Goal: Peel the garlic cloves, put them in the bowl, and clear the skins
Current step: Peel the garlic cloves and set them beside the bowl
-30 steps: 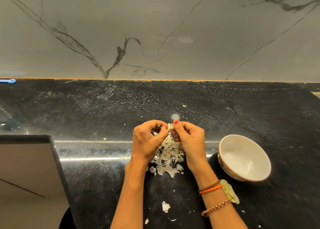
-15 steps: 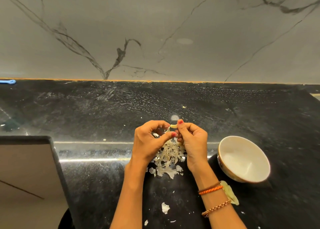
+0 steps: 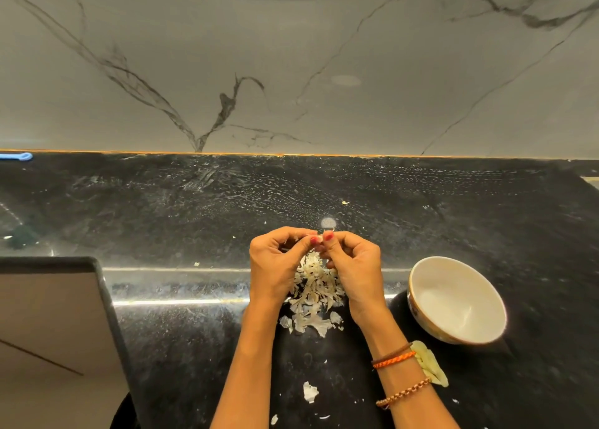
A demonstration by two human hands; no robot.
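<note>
A small pale garlic clove [image 3: 321, 236] is pinched between the fingertips of both hands above the black counter. My left hand [image 3: 278, 263] and my right hand [image 3: 351, 266] have curled fingers that meet at the clove, which is mostly hidden by them. Below the hands lies a heap of papery garlic skins [image 3: 316, 295]. A white bowl [image 3: 421, 286] stands to the right of my right hand, and it looks empty inside.
Loose skin flakes [image 3: 310, 391] lie near the counter's front. A pale yellowish piece [image 3: 429, 362] lies beside my right wrist. The counter [image 3: 162, 208] drops off at a step on the left, and a blue object [image 3: 19, 157] sits at the far left by the marble wall.
The fingertips of both hands have closed together on the clove, hiding more of it. The hands stay over the skin heap.
</note>
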